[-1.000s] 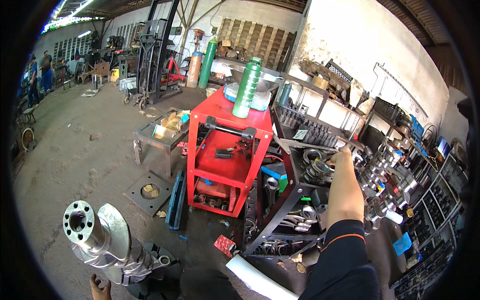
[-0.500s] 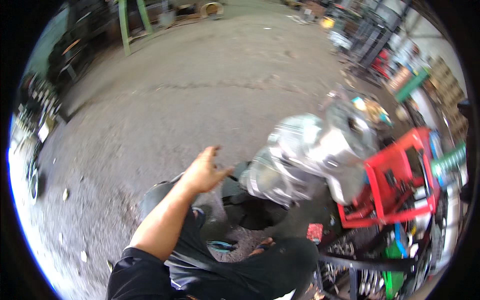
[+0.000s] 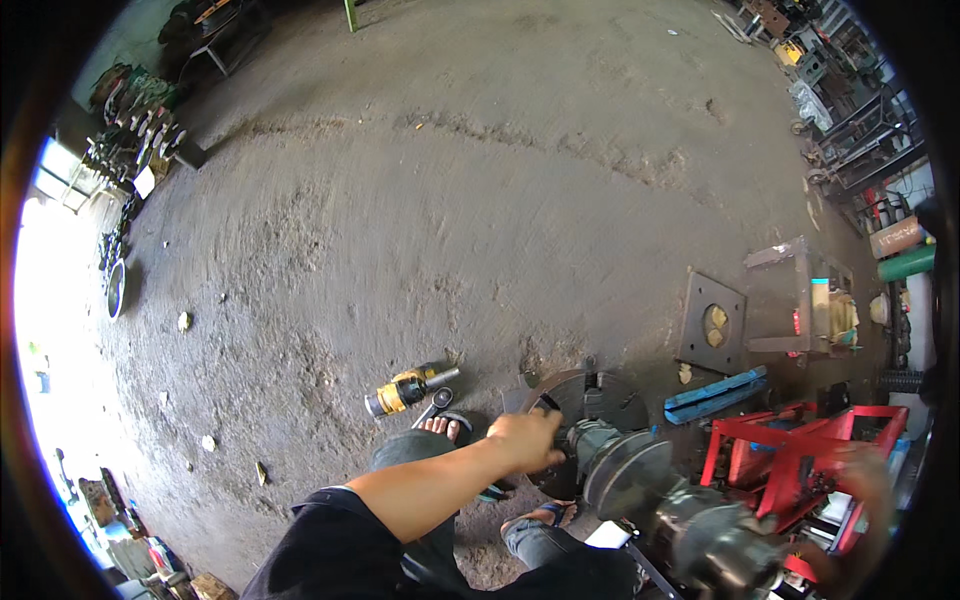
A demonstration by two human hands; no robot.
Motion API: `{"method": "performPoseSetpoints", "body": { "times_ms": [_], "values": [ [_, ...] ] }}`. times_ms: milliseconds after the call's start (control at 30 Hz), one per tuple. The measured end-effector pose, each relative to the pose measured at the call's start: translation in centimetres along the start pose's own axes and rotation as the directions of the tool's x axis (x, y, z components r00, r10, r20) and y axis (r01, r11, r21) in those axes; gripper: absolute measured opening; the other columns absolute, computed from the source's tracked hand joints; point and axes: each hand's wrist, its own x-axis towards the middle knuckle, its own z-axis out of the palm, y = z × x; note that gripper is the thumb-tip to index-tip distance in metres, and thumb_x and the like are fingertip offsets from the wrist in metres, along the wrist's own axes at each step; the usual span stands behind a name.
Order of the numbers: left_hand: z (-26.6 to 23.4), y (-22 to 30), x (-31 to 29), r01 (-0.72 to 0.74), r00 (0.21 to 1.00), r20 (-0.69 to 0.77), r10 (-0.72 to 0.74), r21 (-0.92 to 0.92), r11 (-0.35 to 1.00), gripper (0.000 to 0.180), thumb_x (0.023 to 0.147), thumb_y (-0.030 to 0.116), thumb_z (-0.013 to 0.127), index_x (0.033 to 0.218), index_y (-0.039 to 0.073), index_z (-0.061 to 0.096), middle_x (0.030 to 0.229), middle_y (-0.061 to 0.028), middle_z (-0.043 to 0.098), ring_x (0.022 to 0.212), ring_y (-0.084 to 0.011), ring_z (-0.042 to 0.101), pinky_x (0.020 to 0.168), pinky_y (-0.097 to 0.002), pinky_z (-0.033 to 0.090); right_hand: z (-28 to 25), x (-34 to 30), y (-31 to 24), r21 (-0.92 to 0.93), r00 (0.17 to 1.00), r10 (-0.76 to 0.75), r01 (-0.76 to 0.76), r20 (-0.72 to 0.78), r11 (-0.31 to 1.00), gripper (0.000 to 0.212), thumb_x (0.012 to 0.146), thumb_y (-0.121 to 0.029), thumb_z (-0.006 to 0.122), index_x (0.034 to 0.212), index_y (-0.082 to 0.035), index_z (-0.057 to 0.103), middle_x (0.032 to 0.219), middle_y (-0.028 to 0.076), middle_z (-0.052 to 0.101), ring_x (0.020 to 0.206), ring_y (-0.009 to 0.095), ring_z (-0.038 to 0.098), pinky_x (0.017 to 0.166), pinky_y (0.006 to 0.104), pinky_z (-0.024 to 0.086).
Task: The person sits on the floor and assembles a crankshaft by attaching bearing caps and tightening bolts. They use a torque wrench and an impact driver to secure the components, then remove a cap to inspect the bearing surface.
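A large shiny metal shaft [image 3: 705, 530] with a round flange disc [image 3: 628, 472] lies slanting at my lower right, its outer end smeared by motion. Its narrower end meets a dark round chuck-like disc [image 3: 615, 402] on the floor in front of my feet. My left hand [image 3: 528, 440] is at this disc's left side, fingers curled round something dark that I cannot make out. By the shaft's outer end, my right hand [image 3: 862, 485] is blurred and its fingers do not show. A yellow-and-black impact wrench [image 3: 402, 391] and a ratchet-like tool [image 3: 437, 402] lie beside my left foot.
A red metal frame [image 3: 800, 435] stands close on the right, with a blue bar [image 3: 715, 396] before it. Beyond are a square steel plate with a round hole [image 3: 697, 318] and a brown metal stand [image 3: 805, 300]. Metal parts [image 3: 140, 150] crowd the left wall.
The view has swung, bringing the impact wrench into sight. The shaft, raised before, is now lower, with its end at the dark disc. My left hand went from spread fingers to curled at the disc.
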Motion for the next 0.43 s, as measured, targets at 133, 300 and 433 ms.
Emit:
{"method": "performPoseSetpoints", "body": {
  "times_ms": [133,300,433],
  "values": [
    [-1.3,-2.4,-1.8,0.208,0.955,-0.139,-0.263,-0.322,0.924,0.056,0.088,0.038,0.069,0.13,0.004,0.054,0.13,-0.023,0.062,0.117,-0.0409,0.062,0.096,-0.0497,0.051,-4.0,5.0,-0.4,0.09,0.909,0.059,-0.105,0.413,0.99,0.051,0.079,-0.029,0.081,0.122,-0.005,0.064,0.127,0.017,0.065,0.121,0.034,0.059,0.104,0.0426,0.046],
    [-6.3,-1.7,-20.2,0.218,0.894,-0.206,-0.398,-0.576,0.788,0.063,0.087,0.039,0.073,0.134,0.002,0.055,0.127,-0.0228,0.065,0.116,-0.0354,0.065,0.099,-0.0431,0.051,-14.2,1.5,2.4,0.057,0.866,0.412,-0.444,0.283,0.894,0.055,0.085,-0.02,0.076,0.132,0.0,0.056,0.127,0.019,0.064,0.117,0.036,0.062,0.102,0.0427,0.047],
    [-15.4,-4.3,-36.4,0.48,0.841,0.019,-0.54,-0.484,0.731,0.069,0.085,0.047,0.073,0.132,-0.002,0.059,0.129,-0.0246,0.065,0.124,-0.0358,0.061,0.105,-0.0417,0.047,-14.8,-4.9,6.1,0.46,0.589,0.755,-0.777,0.288,0.43,0.052,0.091,-0.027,0.075,0.131,-0.001,0.055,0.116,0.013,0.066,0.099,0.02,0.065,0.085,0.0336,0.054]
  ]
}}
